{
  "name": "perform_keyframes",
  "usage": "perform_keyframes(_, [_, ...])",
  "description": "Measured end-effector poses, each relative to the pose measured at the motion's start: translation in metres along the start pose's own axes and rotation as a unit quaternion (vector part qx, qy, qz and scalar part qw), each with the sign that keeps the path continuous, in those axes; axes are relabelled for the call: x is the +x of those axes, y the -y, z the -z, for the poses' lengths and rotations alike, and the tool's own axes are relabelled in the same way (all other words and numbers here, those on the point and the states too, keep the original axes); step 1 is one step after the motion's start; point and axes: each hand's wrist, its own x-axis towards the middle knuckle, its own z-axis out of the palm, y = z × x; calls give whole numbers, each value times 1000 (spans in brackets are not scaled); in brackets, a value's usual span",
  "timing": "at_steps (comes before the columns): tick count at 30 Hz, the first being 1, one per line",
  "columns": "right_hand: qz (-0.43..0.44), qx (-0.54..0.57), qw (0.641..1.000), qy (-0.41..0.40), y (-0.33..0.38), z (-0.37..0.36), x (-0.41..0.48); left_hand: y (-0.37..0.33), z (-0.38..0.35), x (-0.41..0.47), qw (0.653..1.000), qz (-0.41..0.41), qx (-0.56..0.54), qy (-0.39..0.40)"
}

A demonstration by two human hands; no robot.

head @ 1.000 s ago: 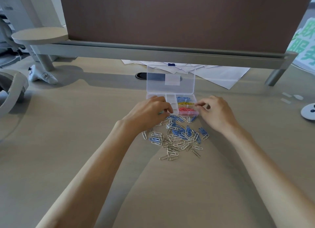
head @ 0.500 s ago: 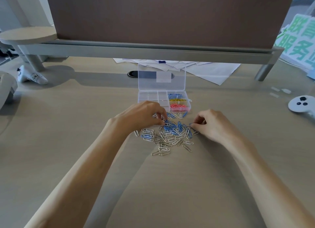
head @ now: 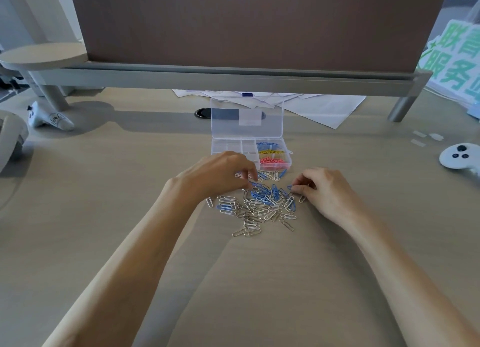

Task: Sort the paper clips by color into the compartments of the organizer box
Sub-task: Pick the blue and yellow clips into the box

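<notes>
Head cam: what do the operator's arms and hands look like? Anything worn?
Left forearm and right forearm are bare to the frame edge, with no sleeves in view. Left hand and right hand are bare too: no gloves, watch, bands or markings visible. Fingers are partly hidden, so rings can't be ruled out.

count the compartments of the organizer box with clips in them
3, all in the right column of the organizer box: blue clips farthest, yellow clips in the middle, pink clips nearest. The left hand may hide another.
</notes>
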Motion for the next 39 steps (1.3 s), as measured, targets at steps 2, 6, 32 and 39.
perform_keyframes(2, [3, -7, 1000, 8, -1, 1, 0, -4, -3, 2, 999, -13, -24, 22])
perform_keyframes(6, [4, -36, 999, 24, -3, 1, 3, -9, -4, 4, 997, -23, -49, 52])
perform_keyframes(32, [10, 155, 987, -34, 5, -7, 1, -16, -11, 2, 998, -41, 38, -2])
perform_keyframes(39, [-1, 217, 972, -91, 5, -8, 7, -12, -7, 2, 998, -32, 4, -53])
